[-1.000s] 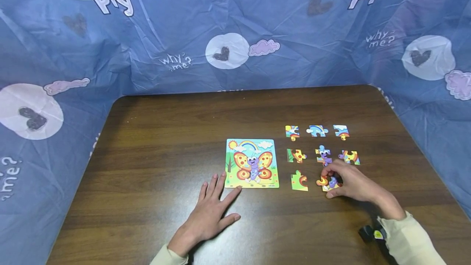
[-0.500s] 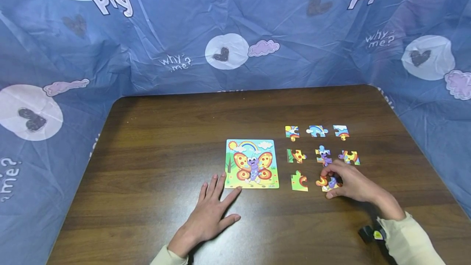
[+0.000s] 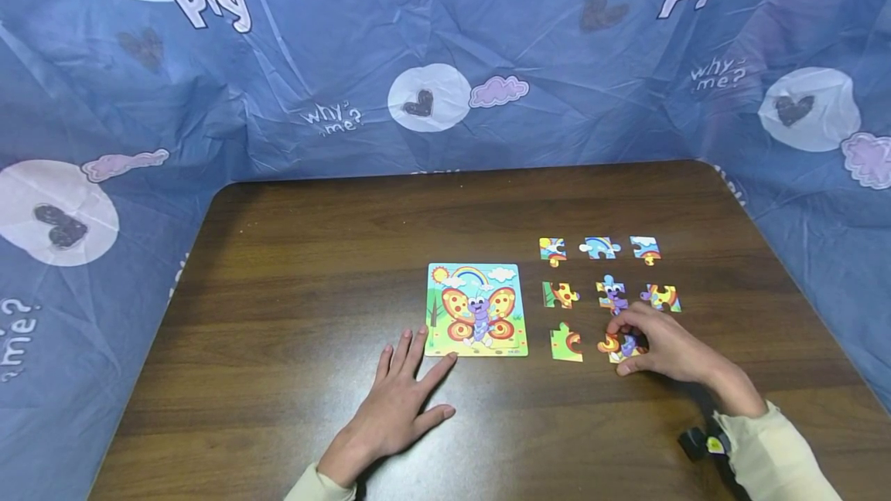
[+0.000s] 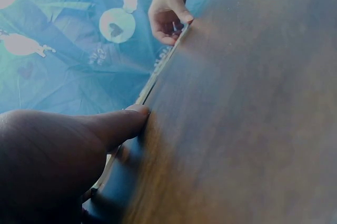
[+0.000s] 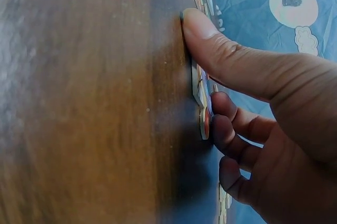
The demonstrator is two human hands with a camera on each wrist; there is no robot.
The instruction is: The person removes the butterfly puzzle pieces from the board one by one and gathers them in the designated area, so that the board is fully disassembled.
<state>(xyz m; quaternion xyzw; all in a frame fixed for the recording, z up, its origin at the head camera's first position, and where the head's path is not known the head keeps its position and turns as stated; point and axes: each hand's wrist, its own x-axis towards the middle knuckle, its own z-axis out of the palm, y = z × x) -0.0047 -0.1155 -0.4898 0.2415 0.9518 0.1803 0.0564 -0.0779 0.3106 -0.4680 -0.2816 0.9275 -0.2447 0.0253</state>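
Observation:
My right hand (image 3: 671,346) pinches a jigsaw puzzle piece (image 3: 622,348) with thumb and fingers, at the front of the loose pieces; it shows part of an orange wing and a purple body. The right wrist view has this piece (image 5: 204,97) edge-on between thumb and curled fingers, low at the tabletop. My left hand (image 3: 393,408) lies spread on the table, and its fingertips touch the lower left of a square butterfly picture board (image 3: 480,315). Beside the held piece lies a green corner piece (image 3: 566,344). The palm hides whatever lies under the right hand.
Several other pieces lie apart in rows right of the board, among them a rainbow piece (image 3: 600,247), a purple face piece (image 3: 612,294) and a yellow wing piece (image 3: 663,297). The brown wooden table (image 3: 313,253) is bordered by a blue printed cloth (image 3: 445,22).

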